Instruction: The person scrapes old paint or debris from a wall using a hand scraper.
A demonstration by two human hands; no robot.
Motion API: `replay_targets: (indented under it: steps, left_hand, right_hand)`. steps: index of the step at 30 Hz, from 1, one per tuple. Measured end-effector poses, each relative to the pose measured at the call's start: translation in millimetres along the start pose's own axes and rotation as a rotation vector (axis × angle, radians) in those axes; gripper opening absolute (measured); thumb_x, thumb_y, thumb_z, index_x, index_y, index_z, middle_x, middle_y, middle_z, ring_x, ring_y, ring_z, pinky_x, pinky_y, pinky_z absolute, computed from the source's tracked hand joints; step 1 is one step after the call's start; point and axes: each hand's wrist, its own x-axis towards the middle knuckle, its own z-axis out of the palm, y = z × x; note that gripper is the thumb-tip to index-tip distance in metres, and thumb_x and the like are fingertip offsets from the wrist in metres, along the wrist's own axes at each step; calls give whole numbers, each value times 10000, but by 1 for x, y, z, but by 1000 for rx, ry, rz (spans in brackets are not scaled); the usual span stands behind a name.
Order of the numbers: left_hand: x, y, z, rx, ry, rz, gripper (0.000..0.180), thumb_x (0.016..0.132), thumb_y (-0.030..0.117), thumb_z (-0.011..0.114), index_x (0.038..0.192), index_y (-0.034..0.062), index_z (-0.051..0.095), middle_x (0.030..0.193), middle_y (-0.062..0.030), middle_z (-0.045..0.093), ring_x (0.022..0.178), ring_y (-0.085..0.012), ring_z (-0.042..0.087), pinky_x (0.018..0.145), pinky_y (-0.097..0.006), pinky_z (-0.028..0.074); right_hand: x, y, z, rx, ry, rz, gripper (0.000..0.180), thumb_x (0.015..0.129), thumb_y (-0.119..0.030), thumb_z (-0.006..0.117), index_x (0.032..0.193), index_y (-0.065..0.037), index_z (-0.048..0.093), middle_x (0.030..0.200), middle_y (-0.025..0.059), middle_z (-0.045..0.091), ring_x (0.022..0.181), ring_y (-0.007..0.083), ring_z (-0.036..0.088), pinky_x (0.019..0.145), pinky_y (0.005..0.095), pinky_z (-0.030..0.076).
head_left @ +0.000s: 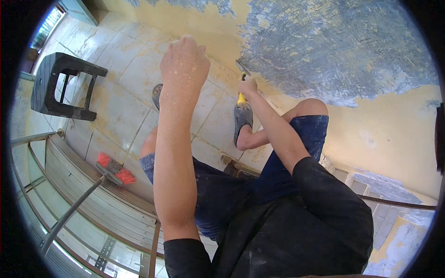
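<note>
My right hand point(249, 85) is closed around a yellow-handled scraper point(242, 81), its blade tip pressed up-left against the yellow wall point(371, 134) at the edge of the bare grey patch. My left hand point(184, 60), fisted and empty, hovers nearby.

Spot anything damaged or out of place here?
Yes: the wall is patchy, yellow paint gone over a wide rough grey area. The right hand holds a yellow-handled scraper at that patch's edge. The left hand is dust-flecked.

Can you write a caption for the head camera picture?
Right hand presses a yellow-handled scraper against the peeling wall; left hand is raised.
</note>
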Motion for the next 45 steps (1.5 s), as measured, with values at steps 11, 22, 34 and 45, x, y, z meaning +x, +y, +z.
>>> replay_targets:
  steps: [11, 22, 34, 45]
  left_hand:
    - [-2, 8, 3, 2, -43, -5, 321, 906, 263, 597, 1075, -8, 634, 1013, -232, 665, 1011, -386, 615, 867, -452, 481]
    - [4, 10, 7, 37, -52, 3, 323, 892, 280, 618, 1045, -3, 644, 1040, -217, 665, 1049, -381, 599, 885, -457, 469]
    - [16, 22, 41, 68, 4, 123, 290, 870, 246, 646, 963, -28, 651, 1030, -244, 655, 1019, -405, 612, 846, -472, 492]
    - [21, 79, 103, 245, -248, 194, 297, 869, 282, 647, 1004, 18, 659, 1066, -217, 656, 1074, -370, 595, 897, -457, 476]
  right_hand:
    - [3, -24, -11, -166, -17, -49, 142, 708, -48, 644, 797, 63, 643, 736, 212, 671, 625, 304, 697, 475, 396, 525]
    - [31, 11, -9, -182, -288, -49, 102, 751, -29, 604, 763, 67, 636, 663, 186, 650, 526, 282, 661, 425, 403, 496]
    - [-98, 18, -140, 138, -966, 107, 183, 827, -170, 707, 802, 8, 675, 690, 68, 649, 521, 121, 565, 464, 264, 453]
    - [-131, 92, -202, 484, -1023, 239, 302, 958, -312, 551, 1047, -30, 611, 769, 77, 633, 504, 129, 532, 425, 281, 442]
